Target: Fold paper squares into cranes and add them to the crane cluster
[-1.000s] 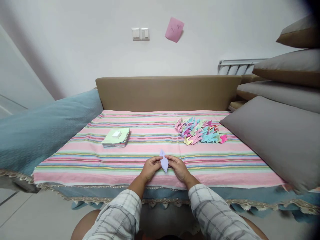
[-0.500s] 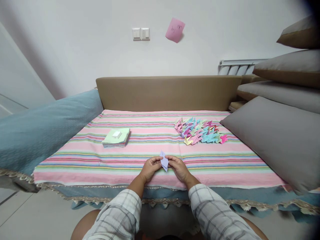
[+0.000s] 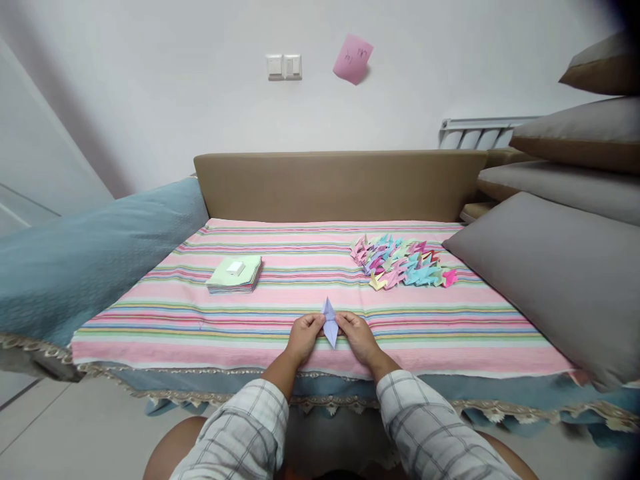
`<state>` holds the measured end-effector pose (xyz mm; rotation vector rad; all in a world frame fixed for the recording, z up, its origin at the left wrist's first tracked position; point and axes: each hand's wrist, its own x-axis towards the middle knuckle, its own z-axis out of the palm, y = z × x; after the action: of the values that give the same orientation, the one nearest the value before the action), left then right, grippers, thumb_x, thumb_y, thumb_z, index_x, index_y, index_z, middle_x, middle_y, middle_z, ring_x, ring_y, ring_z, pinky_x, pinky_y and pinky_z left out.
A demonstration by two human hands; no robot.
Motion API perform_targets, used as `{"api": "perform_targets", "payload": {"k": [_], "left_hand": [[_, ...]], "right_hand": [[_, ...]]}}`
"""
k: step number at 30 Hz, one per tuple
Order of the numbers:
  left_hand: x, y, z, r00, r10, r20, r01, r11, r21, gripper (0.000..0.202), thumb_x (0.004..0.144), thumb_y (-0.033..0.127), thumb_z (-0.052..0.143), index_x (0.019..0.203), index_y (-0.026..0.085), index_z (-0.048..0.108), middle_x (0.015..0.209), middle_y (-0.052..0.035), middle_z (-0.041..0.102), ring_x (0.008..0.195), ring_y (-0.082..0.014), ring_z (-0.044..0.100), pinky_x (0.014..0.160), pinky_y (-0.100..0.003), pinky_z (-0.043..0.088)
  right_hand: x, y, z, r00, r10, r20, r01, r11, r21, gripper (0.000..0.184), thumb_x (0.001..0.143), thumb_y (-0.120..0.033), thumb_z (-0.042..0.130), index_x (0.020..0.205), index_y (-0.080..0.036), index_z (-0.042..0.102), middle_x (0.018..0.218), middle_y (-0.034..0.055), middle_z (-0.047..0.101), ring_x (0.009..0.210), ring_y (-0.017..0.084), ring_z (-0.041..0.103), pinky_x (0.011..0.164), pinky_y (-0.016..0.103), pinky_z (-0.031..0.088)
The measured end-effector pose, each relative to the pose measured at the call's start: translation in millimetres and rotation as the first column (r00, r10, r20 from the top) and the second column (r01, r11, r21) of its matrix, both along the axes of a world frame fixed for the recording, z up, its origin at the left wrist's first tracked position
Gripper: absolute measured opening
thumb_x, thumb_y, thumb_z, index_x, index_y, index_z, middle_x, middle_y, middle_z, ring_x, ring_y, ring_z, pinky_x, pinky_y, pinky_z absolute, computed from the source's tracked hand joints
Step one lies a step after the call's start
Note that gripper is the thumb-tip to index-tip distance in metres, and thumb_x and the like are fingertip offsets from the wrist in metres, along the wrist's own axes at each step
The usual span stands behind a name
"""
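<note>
A piece of lavender origami paper (image 3: 330, 325), folded into a long pointed diamond, is held upright-pointing over the near part of the striped cloth. My left hand (image 3: 306, 335) pinches its left edge between thumb and fingers. On the opposite edge, my right hand (image 3: 357, 335) pinches it the same way. Beyond my right hand lies a crowded group of folded paper cranes (image 3: 395, 263) in pink, blue, green, yellow and purple. A stack of square paper sheets (image 3: 233, 283), pale green on top, sits farther left with a small white block (image 3: 235, 268) on it.
The pink striped cloth (image 3: 280, 300) covers the seat of a sofa with a brown backrest (image 3: 330, 187). Grey cushions (image 3: 560, 280) are piled at the right, and a blue-covered armrest (image 3: 110, 247) bounds the left. A pink note (image 3: 353, 60) sticks to the wall beside light switches (image 3: 284, 67).
The lavender paper has gone from a shorter, layered kite-like shape to a longer, narrower diamond with a visible crosswise crease. Both hands still grip its sides.
</note>
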<state>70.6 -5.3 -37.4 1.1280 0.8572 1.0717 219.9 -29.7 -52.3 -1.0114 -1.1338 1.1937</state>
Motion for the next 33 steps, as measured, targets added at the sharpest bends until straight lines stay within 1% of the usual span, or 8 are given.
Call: {"api": "perform_targets", "payload": {"k": [5,10,12,17,24,29,33], "left_hand": [[2.3,0.7,-1.4,0.999,0.029,-0.025,-0.029,1.000,0.007,0.035,0.063,0.046,0.072,0.069,0.012,0.067,0.057,0.0000,0.061,0.052,-0.0104,0.052,0.055,-0.023,0.041],[3.0,-0.1,1.9,0.997,0.050,-0.055,-0.048,0.998,0.031,0.033,0.061,0.044,0.074,0.064,0.012,0.065,0.053,0.0012,0.059,0.050,-0.0086,0.048,0.052,-0.021,0.038],[2.8,-0.8,3.9,0.996,0.053,-0.065,-0.050,0.998,0.042,0.032,0.060,0.043,0.074,0.063,0.012,0.065,0.053,0.0013,0.058,0.050,-0.0085,0.047,0.052,-0.021,0.036],[2.4,-1.7,5.6,0.995,0.069,-0.074,-0.066,0.997,0.051,0.034,0.059,0.045,0.074,0.063,0.012,0.065,0.050,0.0026,0.055,0.048,-0.0078,0.044,0.050,-0.020,0.034],[4.4,-1.0,4.0,0.995,0.079,-0.060,-0.077,0.997,0.025,0.033,0.058,0.043,0.075,0.062,0.012,0.065,0.052,0.0024,0.056,0.049,-0.0078,0.044,0.050,-0.020,0.034],[5.9,-0.1,3.7,0.996,0.084,-0.034,-0.084,0.996,-0.002,0.035,0.059,0.046,0.074,0.060,0.012,0.064,0.047,0.0040,0.051,0.045,-0.0062,0.039,0.046,-0.020,0.029],[6.5,-0.8,4.8,0.995,0.099,-0.012,-0.099,0.995,-0.013,0.036,0.057,0.046,0.076,0.057,0.013,0.062,0.045,0.0049,0.049,0.044,-0.0057,0.037,0.045,-0.020,0.028]], "right_hand": [[-3.0,-1.4,4.1,0.997,-0.051,0.056,0.051,0.999,-0.004,0.033,0.075,-0.050,0.059,0.079,-0.018,0.063,0.060,-0.0019,0.055,0.058,0.013,0.049,0.057,0.025,0.039],[-6.1,-4.5,10.5,0.994,-0.092,0.066,0.091,0.996,0.017,0.031,0.074,-0.051,0.059,0.075,-0.019,0.061,0.062,-0.0020,0.056,0.059,0.014,0.049,0.058,0.026,0.039],[-7.2,-5.3,11.7,0.995,-0.089,0.047,0.088,0.996,0.018,0.031,0.073,-0.051,0.060,0.074,-0.020,0.060,0.064,-0.0017,0.057,0.060,0.014,0.050,0.060,0.026,0.040],[-9.5,-4.7,9.7,0.997,-0.058,-0.058,0.058,0.998,-0.007,0.033,0.065,-0.049,0.069,0.076,-0.020,0.060,0.070,-0.0007,0.060,0.066,0.015,0.054,0.065,0.027,0.042],[-10.0,-4.2,9.7,0.994,-0.113,-0.005,0.113,0.994,0.007,0.031,0.068,-0.048,0.067,0.069,-0.018,0.060,0.064,-0.0014,0.057,0.062,0.014,0.050,0.061,0.026,0.040],[-10.5,-3.8,9.7,0.993,-0.114,-0.016,0.114,0.994,-0.003,0.031,0.067,-0.049,0.067,0.067,-0.019,0.060,0.061,-0.0019,0.057,0.058,0.013,0.049,0.058,0.025,0.040],[-12.3,-3.0,7.4,0.989,-0.144,-0.030,0.144,0.989,-0.015,0.030,0.066,-0.048,0.069,0.068,-0.018,0.062,0.061,-0.0014,0.058,0.057,0.013,0.049,0.056,0.025,0.040]]}}
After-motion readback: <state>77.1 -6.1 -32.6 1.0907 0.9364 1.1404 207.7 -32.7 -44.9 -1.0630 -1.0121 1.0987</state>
